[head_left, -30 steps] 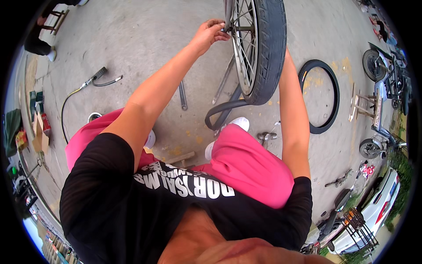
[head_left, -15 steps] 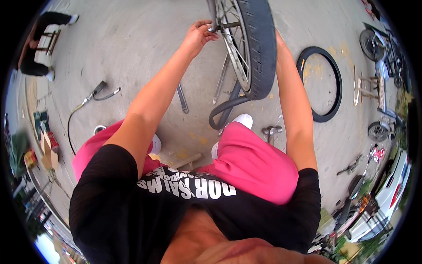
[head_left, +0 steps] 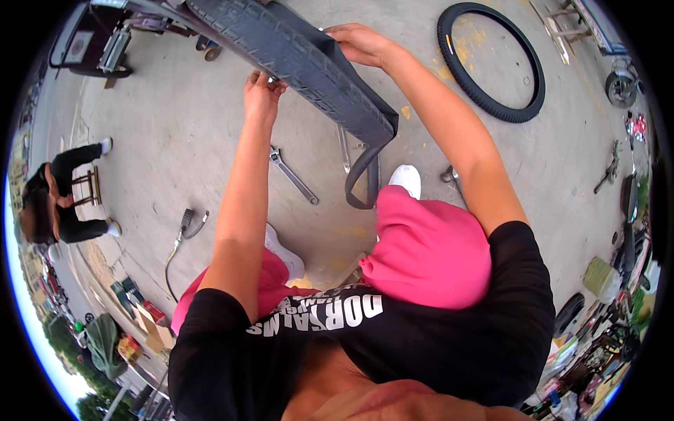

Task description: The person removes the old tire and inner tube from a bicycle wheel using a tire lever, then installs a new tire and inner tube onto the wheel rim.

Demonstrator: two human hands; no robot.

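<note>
A worn black bicycle tire [head_left: 295, 63] on a wheel slants across the top of the view. A flat black inner tube [head_left: 356, 175] runs along its right side and hangs in a loop from its lower end. My right hand [head_left: 361, 45] is closed on the tube's edge beside the tire. My left hand [head_left: 261, 95] is beneath the wheel's left side, its fingers curled round a small shiny part near the hub, mostly hidden. On the ground below lie an adjustable wrench [head_left: 293, 175] and another long metal tool [head_left: 343, 149].
A second black tire [head_left: 539, 84] lies on the concrete at the upper right. A hammer [head_left: 448, 174] is by my right shoe, an air hose with an inflator [head_left: 184, 223] at the left. Another person [head_left: 63, 193] sits on a stool at far left. A cardboard box [head_left: 151, 326] stands lower left.
My view has swung, so the wheel now appears further left and more slanted. My right hand, mostly hidden behind the tire before, now shows at the tube. My left hand stays near the hub.
</note>
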